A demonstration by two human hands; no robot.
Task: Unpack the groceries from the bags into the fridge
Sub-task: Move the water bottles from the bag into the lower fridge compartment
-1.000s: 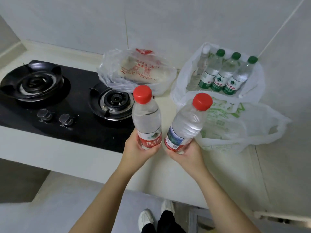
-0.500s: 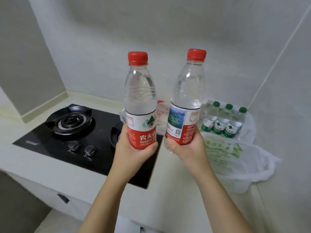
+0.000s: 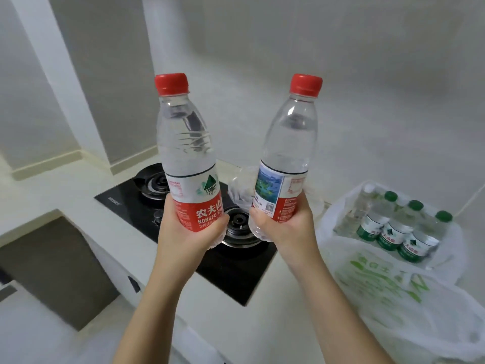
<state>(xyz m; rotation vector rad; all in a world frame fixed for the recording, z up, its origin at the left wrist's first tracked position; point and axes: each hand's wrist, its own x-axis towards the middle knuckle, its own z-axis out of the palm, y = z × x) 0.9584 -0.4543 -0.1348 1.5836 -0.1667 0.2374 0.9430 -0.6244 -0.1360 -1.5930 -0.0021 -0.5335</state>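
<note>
You have lifted both bottles off the counter level: a second ago they sat low at mid-frame, tilted, and now your left hand (image 3: 189,232) holds the left bottle (image 3: 187,153) high and nearly upright, while your right hand (image 3: 284,227) holds the right bottle (image 3: 287,153) leaning slightly right. They stand farther apart than half a second ago. The stove (image 3: 183,232) has slid behind your hands, and the bag (image 3: 393,271) has shifted to the lower right.

Pale grey walls (image 3: 341,61), white table (image 3: 65,190) — black two-burner gas hob (image 3: 231,271) set in, dim even light
</note>
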